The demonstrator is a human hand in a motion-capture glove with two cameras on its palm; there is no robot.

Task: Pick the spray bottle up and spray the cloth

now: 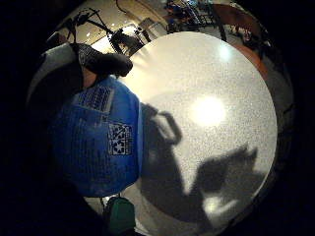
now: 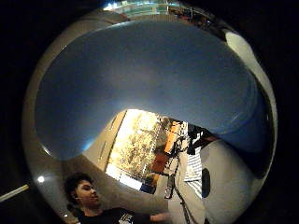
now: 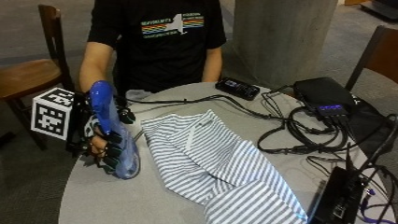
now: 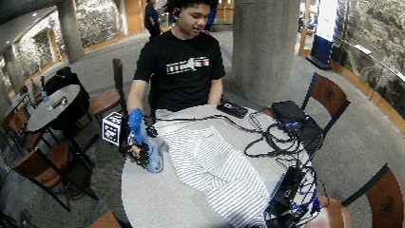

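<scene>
**Bottle gripped, nozzle not yet aimed**

The gloved right hand (image 3: 104, 144) has its fingers curled round the blue spray bottle (image 3: 112, 130), which stands tilted at the table (image 3: 99, 200) edge, just beside the striped cloth (image 3: 217, 168). The risk, as I judge it: the nozzle's direction is unclear, so a squeeze now could wet the nearby cables (image 3: 292, 130) and black boxes (image 3: 320, 95) instead of the cloth
</scene>
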